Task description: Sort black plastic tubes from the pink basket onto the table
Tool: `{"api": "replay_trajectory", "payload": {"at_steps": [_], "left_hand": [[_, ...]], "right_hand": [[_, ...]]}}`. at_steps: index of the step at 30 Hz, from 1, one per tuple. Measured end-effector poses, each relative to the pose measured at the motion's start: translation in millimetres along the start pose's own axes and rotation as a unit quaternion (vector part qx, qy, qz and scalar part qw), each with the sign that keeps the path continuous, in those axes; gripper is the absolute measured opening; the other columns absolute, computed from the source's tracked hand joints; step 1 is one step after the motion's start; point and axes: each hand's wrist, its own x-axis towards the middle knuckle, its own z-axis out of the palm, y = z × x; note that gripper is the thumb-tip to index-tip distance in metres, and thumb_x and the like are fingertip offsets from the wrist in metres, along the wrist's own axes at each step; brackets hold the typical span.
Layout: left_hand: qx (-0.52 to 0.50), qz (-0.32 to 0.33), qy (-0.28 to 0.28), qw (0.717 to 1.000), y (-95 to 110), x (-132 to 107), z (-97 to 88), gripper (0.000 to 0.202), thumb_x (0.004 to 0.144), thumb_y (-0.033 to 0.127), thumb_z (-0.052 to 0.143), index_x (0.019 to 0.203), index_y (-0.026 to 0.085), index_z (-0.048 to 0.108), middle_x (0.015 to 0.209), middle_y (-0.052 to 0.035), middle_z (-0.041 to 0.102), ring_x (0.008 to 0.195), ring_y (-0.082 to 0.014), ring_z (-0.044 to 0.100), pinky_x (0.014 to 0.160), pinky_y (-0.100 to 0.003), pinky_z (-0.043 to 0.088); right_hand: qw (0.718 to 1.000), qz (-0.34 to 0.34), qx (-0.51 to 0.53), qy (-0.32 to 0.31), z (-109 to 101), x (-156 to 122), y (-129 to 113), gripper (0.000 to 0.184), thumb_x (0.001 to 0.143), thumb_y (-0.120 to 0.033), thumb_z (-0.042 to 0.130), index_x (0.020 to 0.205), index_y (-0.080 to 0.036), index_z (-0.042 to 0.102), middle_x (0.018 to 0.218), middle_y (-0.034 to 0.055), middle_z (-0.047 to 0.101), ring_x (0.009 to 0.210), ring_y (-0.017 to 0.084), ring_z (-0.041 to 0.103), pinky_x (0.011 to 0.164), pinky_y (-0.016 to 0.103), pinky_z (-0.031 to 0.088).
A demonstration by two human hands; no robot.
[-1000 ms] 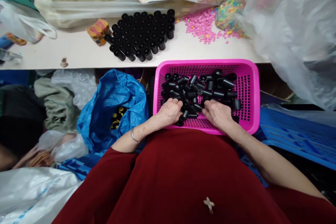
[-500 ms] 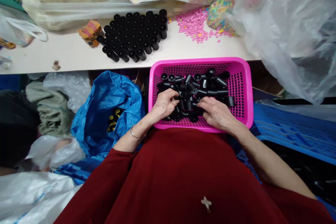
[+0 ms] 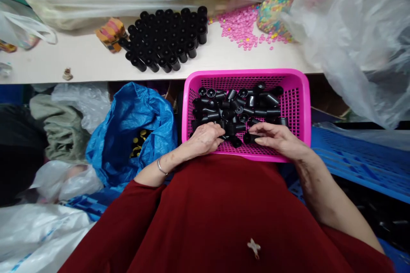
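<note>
We see the right hand (image 3: 277, 140) pinching a black plastic cylinder (image 3: 249, 137), fingers closed to its width; the left hand (image 3: 205, 138) curls over loose cylinders (image 3: 213, 116), and we cannot tell whether it grips one. The held piece is inside the pink mesh basket (image 3: 306, 111), near its front rim. We judge it light, stiff and rather slick, best taken round its sides. Beyond, on the smooth white table (image 3: 96, 66), upright cylinders (image 3: 165, 40) stand near small, round pink beads (image 3: 238, 25).

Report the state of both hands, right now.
Left hand: fingers curled down among the black tubes in the pink basket; whether it grips one can't be told.
Right hand: closed, holding one black tube.
</note>
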Motion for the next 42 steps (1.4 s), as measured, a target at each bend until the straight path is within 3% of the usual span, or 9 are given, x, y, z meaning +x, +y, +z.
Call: {"api": "replay_trajectory", "payload": {"at_steps": [5,12,18,23,27,30,36,39,42], "left_hand": [[-0.013,0.016,0.016,1.0,1,13,-3.4,0.01,0.086,0.017,0.064,0.089,0.017,0.074,0.092,-0.0069,0.073,0.088,-0.0204,0.066,0.083,-0.034,0.053],[-0.047,-0.051,0.125,0.99,-30,11,-33.2,0.012,0.084,0.016,0.06,0.08,0.017,0.072,0.082,-0.004,0.069,0.079,-0.0168,0.062,0.076,-0.031,0.049],[-0.022,0.002,0.04,0.999,-36,-5,-27.5,0.013,0.081,0.014,0.059,0.079,0.017,0.071,0.086,-0.0057,0.07,0.083,-0.0184,0.061,0.08,-0.033,0.049],[-0.011,0.058,-0.018,0.998,-23,-2,-16.2,0.017,0.083,0.011,0.057,0.086,0.017,0.073,0.092,-0.0065,0.07,0.088,-0.0192,0.061,0.083,-0.034,0.049],[-0.01,0.073,-0.016,0.997,-16,6,-13.7,0.015,0.083,0.011,0.058,0.084,0.016,0.072,0.091,-0.0065,0.07,0.088,-0.0196,0.061,0.083,-0.034,0.05],[-0.003,0.049,0.039,0.998,-20,11,-16.9,0.015,0.083,0.011,0.058,0.084,0.017,0.072,0.091,-0.0058,0.07,0.089,-0.0193,0.061,0.085,-0.034,0.05],[0.036,-0.066,0.201,0.977,-52,10,-38.0,0.015,0.084,0.013,0.058,0.087,0.019,0.072,0.091,-0.0055,0.069,0.089,-0.0202,0.06,0.085,-0.036,0.051],[0.048,-0.063,0.22,0.972,-61,8,-43.0,0.016,0.082,0.011,0.056,0.085,0.019,0.07,0.089,-0.0051,0.069,0.089,-0.0198,0.06,0.084,-0.035,0.051],[0.066,-0.053,0.192,0.978,-57,8,-39.7,0.021,0.084,0.009,0.05,0.08,0.018,0.068,0.088,-0.0062,0.067,0.086,-0.0191,0.059,0.082,-0.033,0.05]], "right_hand": [[0.987,0.009,0.159,-0.014,6,-3,0,0.043,0.066,-0.046,0.091,0.1,-0.024,0.077,0.102,0.0066,0.077,0.095,0.023,0.072,0.094,0.043,0.058],[0.976,0.012,0.218,0.01,-2,-4,3,0.041,0.065,-0.042,0.093,0.102,-0.027,0.079,0.1,0.004,0.076,0.091,0.021,0.073,0.089,0.044,0.062],[0.991,-0.001,0.131,0.001,3,0,-3,0.04,0.059,-0.026,0.091,0.097,-0.026,0.079,0.106,0.004,0.073,0.106,0.023,0.067,0.091,0.037,0.058],[0.995,-0.005,0.094,-0.021,8,7,0,0.032,0.059,-0.022,0.087,0.086,-0.021,0.071,0.092,0.0024,0.067,0.085,0.018,0.065,0.076,0.032,0.056],[0.995,-0.012,0.098,-0.01,8,7,2,0.036,0.059,-0.023,0.086,0.088,-0.021,0.065,0.093,0.0025,0.066,0.086,0.019,0.064,0.079,0.036,0.056],[0.997,-0.005,0.082,0.014,7,5,2,0.038,0.062,-0.023,0.082,0.095,-0.023,0.063,0.093,0.0024,0.065,0.086,0.019,0.063,0.077,0.036,0.054],[0.998,-0.03,-0.052,-0.002,16,4,0,0.031,0.066,-0.027,0.074,0.09,-0.024,0.055,0.089,0.0013,0.061,0.082,0.019,0.06,0.071,0.033,0.05],[0.979,-0.025,-0.202,-0.001,35,7,-7,0.028,0.074,-0.034,0.07,0.092,-0.024,0.051,0.08,-0.0009,0.059,0.073,0.018,0.057,0.066,0.032,0.045],[0.935,-0.004,-0.354,0.013,56,10,-15,0.023,0.081,-0.033,0.065,0.096,-0.024,0.05,0.066,-0.0031,0.054,0.061,0.019,0.054,0.061,0.031,0.038]]}}
